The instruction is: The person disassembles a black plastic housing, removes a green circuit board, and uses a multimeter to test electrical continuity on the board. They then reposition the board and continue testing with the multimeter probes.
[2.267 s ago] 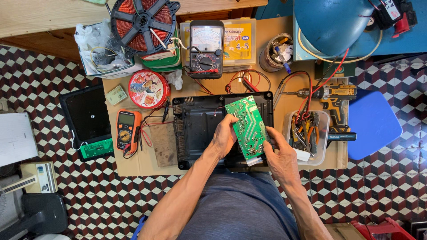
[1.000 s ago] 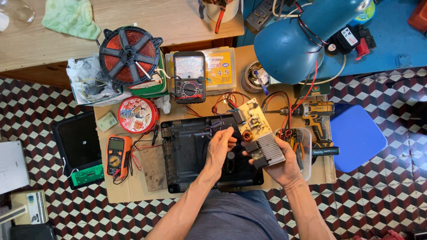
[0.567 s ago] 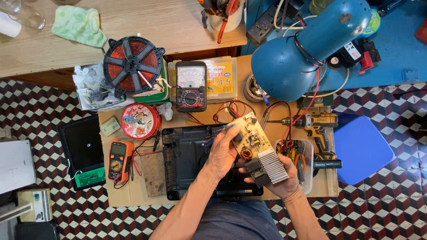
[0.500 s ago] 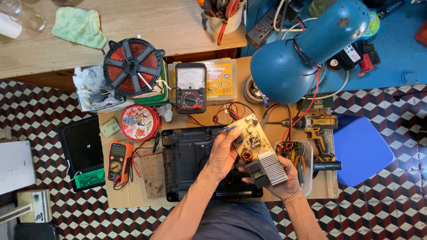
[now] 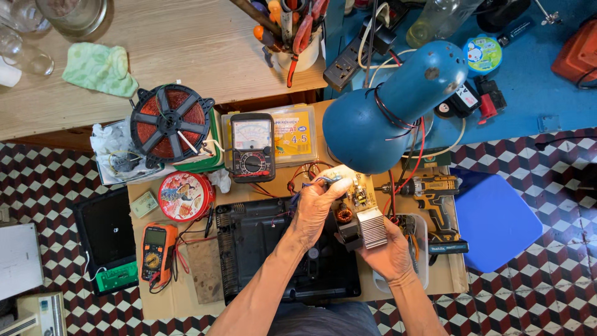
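A circuit board (image 5: 356, 198) with a ribbed metal heat sink (image 5: 372, 226) is held up between both hands, directly under the blue lamp shade (image 5: 379, 121), presumably so that the light falls on its component side. The right hand (image 5: 390, 252) is cupped beneath the heat-sink end; its grip is closed around that lower edge, which carries the board's weight and keeps the fingers off the parts. The left hand (image 5: 314, 208) is closed on the upper left edge of the board, where blue and red wires emerge, its fingers pressed together on the edge; whether the wires themselves are pinched cannot be told.

Just below and to the left of the left grip, an open black plastic housing (image 5: 283, 255) lies on the cardboard-covered surface (image 5: 199, 277), close enough for the attached wires to stay slack. To the right of the right grip, a cordless drill (image 5: 438, 199) lies beside a clear tray (image 5: 418, 249), within easy reach. Beyond the left grip, an analog multimeter (image 5: 252, 148) rests on a yellow parts box (image 5: 292, 134), and farther left are set a copper wire coil (image 5: 169, 123), a round red tin (image 5: 184, 196) and an orange digital multimeter (image 5: 155, 252) with its leads trailing.
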